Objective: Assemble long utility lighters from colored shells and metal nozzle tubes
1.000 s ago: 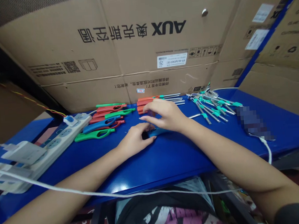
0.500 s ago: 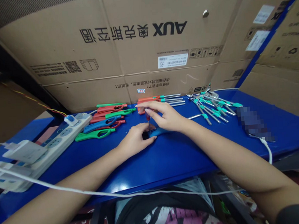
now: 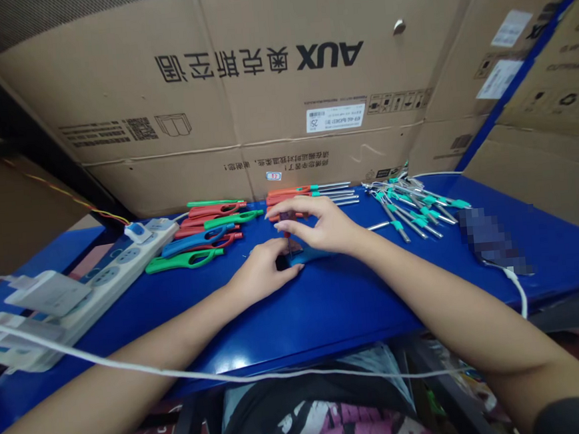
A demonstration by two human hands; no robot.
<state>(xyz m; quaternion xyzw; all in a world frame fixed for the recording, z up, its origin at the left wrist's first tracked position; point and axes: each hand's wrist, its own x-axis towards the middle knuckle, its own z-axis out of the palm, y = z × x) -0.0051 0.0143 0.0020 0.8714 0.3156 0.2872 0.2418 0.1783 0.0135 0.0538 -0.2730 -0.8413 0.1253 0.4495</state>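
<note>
My left hand (image 3: 258,273) is closed around the end of a blue utility lighter (image 3: 313,254) lying flat on the blue table. Its metal tube (image 3: 378,226) sticks out to the right, beyond my right wrist. Above it, my right hand (image 3: 327,226) pinches the dark red handle of a screwdriver (image 3: 285,225) between thumb and fingers. The screwdriver stands upright, its thin shaft going down to the blue lighter between my left thumb and fingers. Where the tip meets the lighter is too small to make out.
Red, green and blue lighter handles (image 3: 198,239) lie to the left. Orange-red lighters with metal tubes (image 3: 335,193) sit behind my hands. Metal tubes with teal parts (image 3: 413,204) are heaped at right, near a blurred-out object (image 3: 494,241). A power strip (image 3: 118,270) and a white cable (image 3: 181,372) lie nearer.
My right thumb and fingers have shifted around the screwdriver handle, the thumb now lower and further left. My left hand and the blue lighter have stayed in place.
</note>
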